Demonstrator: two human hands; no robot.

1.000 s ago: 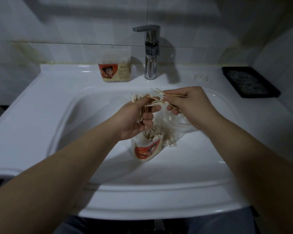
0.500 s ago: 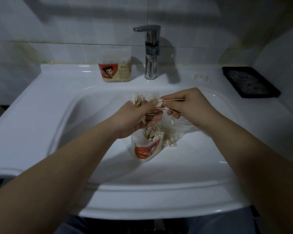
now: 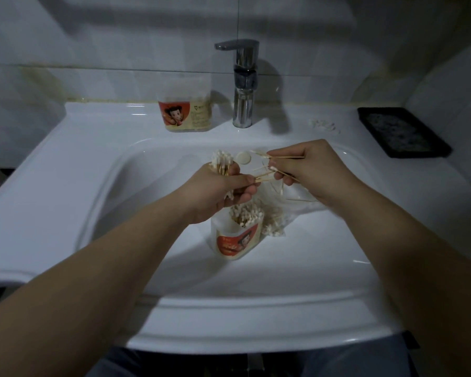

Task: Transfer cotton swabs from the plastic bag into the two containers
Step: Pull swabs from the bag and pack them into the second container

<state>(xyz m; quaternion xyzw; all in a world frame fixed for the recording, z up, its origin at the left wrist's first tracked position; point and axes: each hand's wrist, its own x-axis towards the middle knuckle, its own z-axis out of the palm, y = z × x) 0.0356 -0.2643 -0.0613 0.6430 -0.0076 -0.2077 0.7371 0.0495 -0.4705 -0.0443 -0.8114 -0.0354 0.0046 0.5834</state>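
Note:
My left hand (image 3: 223, 190) grips a bundle of cotton swabs (image 3: 222, 163) with their white tips pointing up. My right hand (image 3: 307, 171) pinches several loose swabs (image 3: 276, 165) that cross toward the left hand's fingertips. Below both hands an open container (image 3: 235, 236) with a red cartoon label stands in the sink basin, full of swabs. A clear plastic bag (image 3: 279, 217) with more swabs lies right behind it. A second, closed container (image 3: 185, 110) with the same label stands on the sink's back ledge, left of the tap.
The white sink (image 3: 98, 164) fills the view, with a chrome tap (image 3: 242, 88) at the back centre. A round white drain cover (image 3: 242, 158) shows between my hands. A black tray (image 3: 401, 131) sits on the ledge at right, with a small white clump (image 3: 322, 125) beside it.
My left hand has shifted slightly left and up, showing the swab bundle more clearly. My right hand has drawn a little to the right, and its swabs have fanned out.

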